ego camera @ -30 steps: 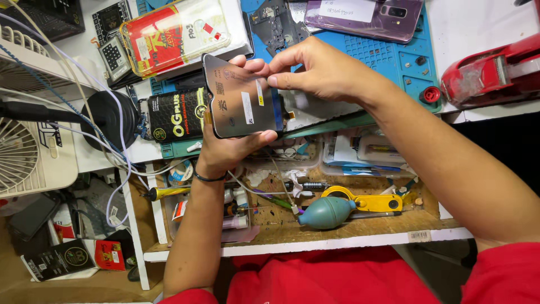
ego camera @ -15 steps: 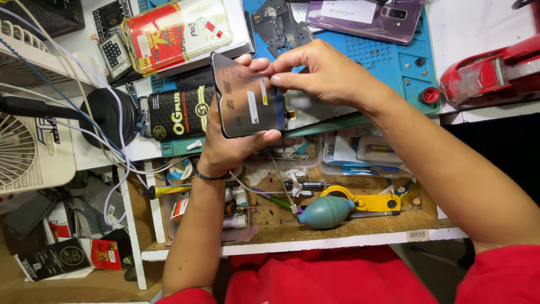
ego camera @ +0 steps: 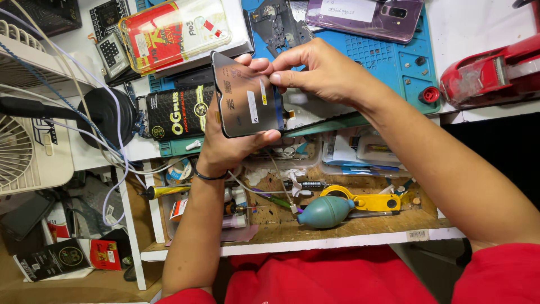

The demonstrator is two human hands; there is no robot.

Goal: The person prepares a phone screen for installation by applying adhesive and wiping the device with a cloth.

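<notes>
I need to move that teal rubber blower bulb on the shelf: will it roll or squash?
The blower bulb is rounded and lies on its side, so it probably rolls when nudged. It looks like soft rubber, likely light and squashy. Its tapered tip may make it curve rather than roll straight.

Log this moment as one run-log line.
left hand: holds phone screen panel | right hand: pinches panel's top edge | below: teal dust blower in wooden tray

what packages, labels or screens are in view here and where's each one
Screen panel: dark rectangle with small stickers, held in left hand, right hand pinching its top.
Case pack: top left, clear, red-and-yellow insert.
Black box: left of panel.
Purple phone: top, white label.
</notes>
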